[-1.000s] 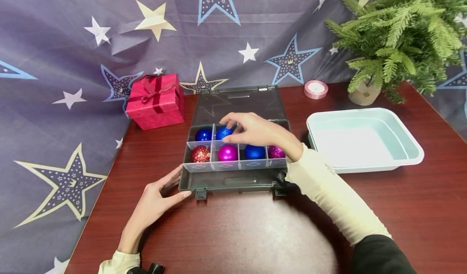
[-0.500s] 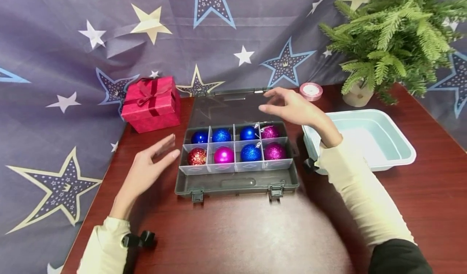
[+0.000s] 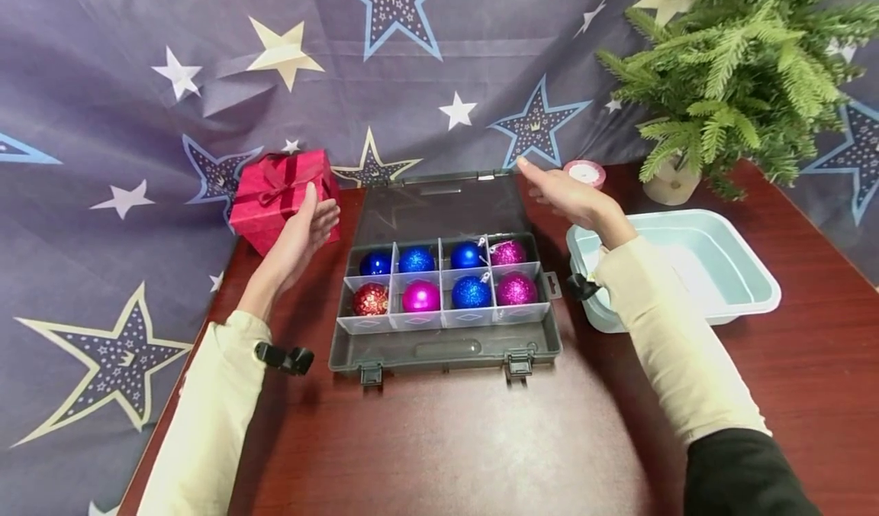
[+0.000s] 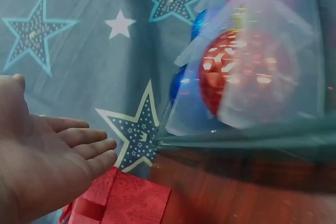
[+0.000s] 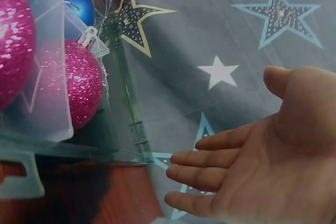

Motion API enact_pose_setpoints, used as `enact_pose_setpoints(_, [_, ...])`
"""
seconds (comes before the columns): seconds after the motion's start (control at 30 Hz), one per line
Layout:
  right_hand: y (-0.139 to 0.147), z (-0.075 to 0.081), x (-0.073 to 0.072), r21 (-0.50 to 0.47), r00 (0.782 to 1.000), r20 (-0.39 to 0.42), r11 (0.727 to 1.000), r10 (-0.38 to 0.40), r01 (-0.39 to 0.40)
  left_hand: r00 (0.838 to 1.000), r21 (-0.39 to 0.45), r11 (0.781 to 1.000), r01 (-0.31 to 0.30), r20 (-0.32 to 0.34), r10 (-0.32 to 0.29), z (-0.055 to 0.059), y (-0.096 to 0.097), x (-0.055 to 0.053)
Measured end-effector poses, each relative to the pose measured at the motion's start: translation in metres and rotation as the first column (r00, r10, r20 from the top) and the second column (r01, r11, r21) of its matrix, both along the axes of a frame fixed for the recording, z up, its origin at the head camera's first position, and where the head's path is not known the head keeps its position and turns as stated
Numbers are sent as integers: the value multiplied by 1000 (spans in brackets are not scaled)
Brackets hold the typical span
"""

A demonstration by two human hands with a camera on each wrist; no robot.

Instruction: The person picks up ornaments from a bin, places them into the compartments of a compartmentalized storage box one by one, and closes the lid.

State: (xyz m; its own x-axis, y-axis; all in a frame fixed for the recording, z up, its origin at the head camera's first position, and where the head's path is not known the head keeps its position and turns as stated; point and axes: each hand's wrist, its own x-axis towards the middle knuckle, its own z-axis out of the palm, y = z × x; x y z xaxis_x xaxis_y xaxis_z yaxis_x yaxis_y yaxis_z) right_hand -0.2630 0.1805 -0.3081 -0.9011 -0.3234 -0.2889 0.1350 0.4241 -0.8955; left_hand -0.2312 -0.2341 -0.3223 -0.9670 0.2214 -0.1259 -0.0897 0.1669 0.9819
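Note:
A dark translucent organizer box [image 3: 446, 348] lies on the table with its lid [image 3: 446, 211] folded back. White dividers split it into compartments, each holding a bauble: a red one [image 3: 371, 298], a shiny pink one [image 3: 421, 296], several blue ones such as the glittery blue bauble [image 3: 471, 292], and two glittery magenta baubles, one in front [image 3: 516, 289]. My left hand [image 3: 300, 233] is raised left of the box, palm inward, fingers straight, touching nothing. Beyond the box's right side my right hand [image 3: 573, 194] hovers, fingers extended and nothing in it; both wrist views show open palms.
A red gift box [image 3: 275, 195] stands at the back left. On the right sit a pale blue basin [image 3: 748, 272], a pink ribbon roll [image 3: 585, 173] and a small artificial fir tree [image 3: 742, 81]. A star-patterned cloth [image 3: 467, 58] hangs behind the table.
My right hand has left the back row of compartments and moved right, away from the box. My left hand has let go of the box's left edge and risen, its fingers straightening.

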Motion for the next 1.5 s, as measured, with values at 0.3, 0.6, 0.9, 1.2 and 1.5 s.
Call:
enact_pose_setpoints(0.3, [-5, -15, -21, -157, 976, 192, 979, -98, 129, 988, 65, 998, 1, 151, -11, -7, 5, -32])
enact_pose_setpoints(0.6, [-8, -30, -32, -184, 958, 271, 971, -97, 151, 978, 68, 997, -27, 208, 13, -17, 9, -51])
enact_pose_setpoints(0.9, [-11, -39, -38, -190, 953, 287, 970, -93, 152, 962, 74, 997, -21, 274, 0, -30, 12, -58])
enact_pose_setpoints(1.2, [-14, -44, -42, -227, 950, 300, 961, -89, 161, 956, 106, 994, 9, 292, -40, -37, 11, -62])
enact_pose_setpoints(1.5, [-15, -45, -43, -248, 951, 292, 953, -97, 174, 957, 81, 996, 38, 284, -59, -38, 10, -63])
